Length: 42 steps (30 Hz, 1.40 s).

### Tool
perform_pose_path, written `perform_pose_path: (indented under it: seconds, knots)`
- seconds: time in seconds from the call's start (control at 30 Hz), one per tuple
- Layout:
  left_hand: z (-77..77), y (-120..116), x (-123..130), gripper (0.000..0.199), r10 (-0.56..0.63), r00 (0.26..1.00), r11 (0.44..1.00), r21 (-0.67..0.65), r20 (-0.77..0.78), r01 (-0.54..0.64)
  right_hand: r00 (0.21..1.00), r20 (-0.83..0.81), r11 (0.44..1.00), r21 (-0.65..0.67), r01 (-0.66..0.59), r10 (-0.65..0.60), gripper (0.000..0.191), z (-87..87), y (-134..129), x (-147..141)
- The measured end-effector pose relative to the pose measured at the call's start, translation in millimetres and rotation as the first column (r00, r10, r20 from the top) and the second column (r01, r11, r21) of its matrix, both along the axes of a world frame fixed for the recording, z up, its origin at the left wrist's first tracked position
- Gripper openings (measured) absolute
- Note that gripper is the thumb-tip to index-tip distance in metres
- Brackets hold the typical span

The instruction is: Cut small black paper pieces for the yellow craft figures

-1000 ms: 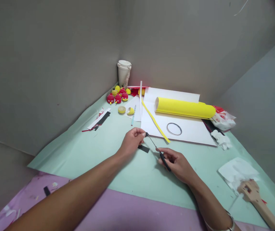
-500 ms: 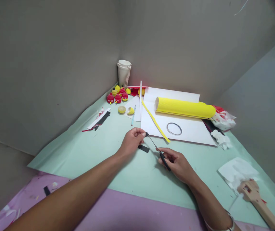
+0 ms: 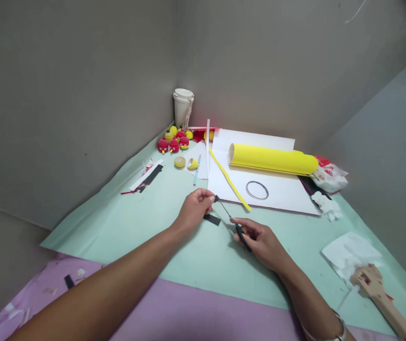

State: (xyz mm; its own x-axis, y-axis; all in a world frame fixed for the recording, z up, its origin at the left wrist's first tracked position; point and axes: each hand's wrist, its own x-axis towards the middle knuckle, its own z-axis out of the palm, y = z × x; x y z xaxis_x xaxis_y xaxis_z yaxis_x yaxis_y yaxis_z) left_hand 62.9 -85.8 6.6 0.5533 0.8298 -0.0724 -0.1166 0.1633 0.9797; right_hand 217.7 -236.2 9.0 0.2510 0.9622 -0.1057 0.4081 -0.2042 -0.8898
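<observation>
Bare hands (image 3: 194,208), bare forearms (image 3: 135,270), slim silvery bracelet (image 3: 343,326) on right forearm, perhaps metal

A pale green sheet (image 3: 117,220) covers a purple surface (image 3: 203,312); on the green lie white card (image 3: 281,194), crumpled tissue (image 3: 327,206) and at least 7 red or yellow figures (image 3: 163,145).

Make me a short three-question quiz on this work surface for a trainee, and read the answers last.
1. Multiple choice: what does the right hand hold? (a) a slim light-blue pencil (b) a slim metal tool with a black handle (c) a long flat yellow strip
2. True or false: the thin dark round ring lies on the large white rectangular sheet.
3. Fill the gap: the small black piece is pinched by the ____.

Key: 1. b. 2. True. 3. left hand.
</observation>
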Motion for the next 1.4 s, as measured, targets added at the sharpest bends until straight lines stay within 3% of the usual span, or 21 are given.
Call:
perform_pose_path:
  seconds: [1.4]
  knots:
    - [0.1,1.2,-0.3,0.021,-0.025,0.996,0.995,-0.094,0.081,0.033,0.998,-0.068,1.000,-0.009,0.013,-0.014,0.041,-1.1,-0.2,-1.6]
